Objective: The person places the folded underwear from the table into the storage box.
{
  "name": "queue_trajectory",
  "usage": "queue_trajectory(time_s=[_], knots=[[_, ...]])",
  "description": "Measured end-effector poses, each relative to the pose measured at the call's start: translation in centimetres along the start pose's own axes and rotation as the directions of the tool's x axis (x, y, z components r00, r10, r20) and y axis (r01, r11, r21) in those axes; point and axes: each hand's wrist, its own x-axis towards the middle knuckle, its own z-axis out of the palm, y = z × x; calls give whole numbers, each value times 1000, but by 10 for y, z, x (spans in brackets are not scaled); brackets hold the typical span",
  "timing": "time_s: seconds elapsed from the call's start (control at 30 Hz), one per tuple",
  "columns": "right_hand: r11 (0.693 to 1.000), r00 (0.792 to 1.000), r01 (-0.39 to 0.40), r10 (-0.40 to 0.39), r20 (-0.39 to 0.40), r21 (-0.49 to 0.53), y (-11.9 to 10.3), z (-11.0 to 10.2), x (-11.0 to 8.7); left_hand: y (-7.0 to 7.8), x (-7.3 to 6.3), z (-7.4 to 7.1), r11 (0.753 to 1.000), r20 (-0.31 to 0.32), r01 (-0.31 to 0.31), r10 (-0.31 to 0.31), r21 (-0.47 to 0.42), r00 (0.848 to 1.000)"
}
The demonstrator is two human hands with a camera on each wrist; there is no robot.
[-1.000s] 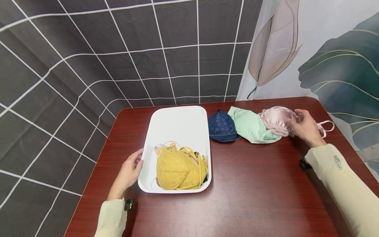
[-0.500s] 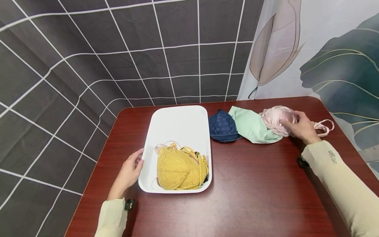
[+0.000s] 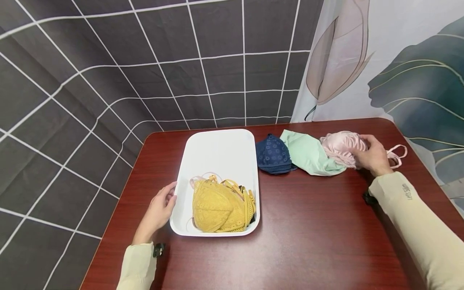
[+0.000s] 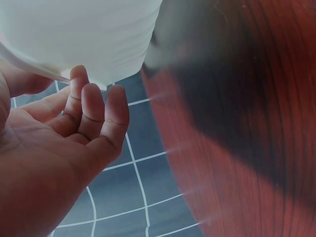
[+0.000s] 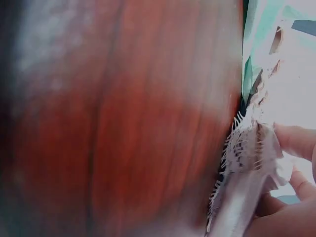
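A pink satin bra (image 3: 340, 145) with lace edging lies at the right end of the row of garments. My right hand (image 3: 373, 155) pinches its right side between thumb and fingers; in the right wrist view the lace edge (image 5: 252, 148) shows beside the fingertips. At the left, my left hand (image 3: 157, 207) touches the outer left side of a white plastic tray (image 3: 221, 149). The left wrist view shows its fingers (image 4: 116, 106) loosely bent under the tray rim. A yellow lace bra (image 3: 212, 207) lies in the tray's near half, over thin pink and dark bits.
Right of the tray lie a navy bra (image 3: 272, 155) and a mint green garment (image 3: 308, 153), edges overlapping. All stand on a reddish wooden table (image 3: 308, 233). A dark grid-patterned curtain (image 3: 217, 80) hangs behind and along the left.
My right hand has shifted slightly left along the pink bra, and the cup's fabric is now more creased. The left hand and the tray stay put.
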Motion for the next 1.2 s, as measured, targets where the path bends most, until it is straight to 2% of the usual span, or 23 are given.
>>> queue_trajectory(time_s=[0.2,0.37,0.53,0.63,0.8,1.03,1.2], knots=[[1000,996,21,-20,-90,5,-1,-5,-3,0,0,1,1000,-7,-12,12,-4,1000],[997,979,71,-66,-193,19,-12,-13,-7,0,0,0,1000,-2,-5,5,-4,1000],[982,935,152,-107,-337,110,-32,-20,-11,0,0,0,1000,-3,3,-3,-5,1000],[967,910,202,-127,-394,156,-43,-24,-13,1,0,0,1000,-4,4,-4,-4,1000],[941,882,285,-184,-433,181,-59,-29,-17,1,-1,0,1000,-8,-5,5,-9,1000],[878,817,433,-286,-500,205,-87,-30,-25,0,-1,0,1000,-14,-21,21,-12,1000],[830,799,504,-344,-494,238,-107,-28,-35,0,0,0,1000,-14,-20,20,-10,1000]])
